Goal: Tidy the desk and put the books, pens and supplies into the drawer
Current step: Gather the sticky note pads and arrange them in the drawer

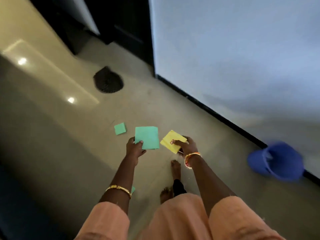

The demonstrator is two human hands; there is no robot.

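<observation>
One view only, from a wide-angle camera on the person's head, tilted steeply down at the floor (155, 108). It sits close above both outstretched hands, left hand (135, 149) and right hand (186, 146), near centre. The wall (233, 49) runs toward 1 o'clock; edges bend and blur.

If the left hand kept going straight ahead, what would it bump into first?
Probably the small green pad on the floor, just ahead of the left hand, which holds a bigger green pad. Depth is unclear, so it might pass above it.
</observation>
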